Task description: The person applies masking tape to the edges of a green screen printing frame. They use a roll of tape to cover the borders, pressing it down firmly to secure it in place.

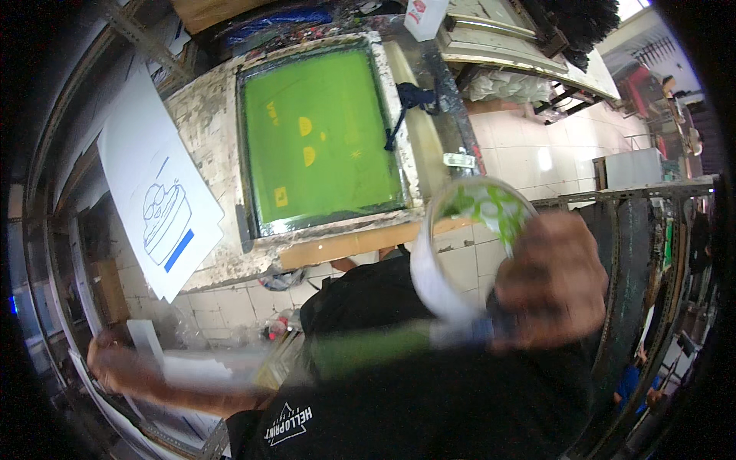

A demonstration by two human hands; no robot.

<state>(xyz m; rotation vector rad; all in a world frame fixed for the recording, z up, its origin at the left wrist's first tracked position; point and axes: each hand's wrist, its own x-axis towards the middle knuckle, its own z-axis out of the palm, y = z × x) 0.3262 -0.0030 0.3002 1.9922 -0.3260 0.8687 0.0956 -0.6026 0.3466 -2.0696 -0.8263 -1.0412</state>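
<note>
My right hand [556, 284] is closed round a white-rimmed roll of tape [441, 276], with green and white print on its inner core. Tiled floor shows through the ring. A wide, shiny strip of tape [376, 349], blurred and tinged green, stretches leftward across my front from the roll. Its far end reaches my left hand [115, 360], held out at lower left; the fingers are smeared by motion but seem closed on the end. Beyond lies a framed green printing screen [322, 138] with small yellow shapes, on a stained worktable [203, 123].
A white sheet [165, 199] with a blue line drawing hangs over the table's left side. Dark cord [414, 100] lies by the frame's right edge. Metal racks [640, 195] stand at right, shelving at left. White floor tiles [529, 157] run behind.
</note>
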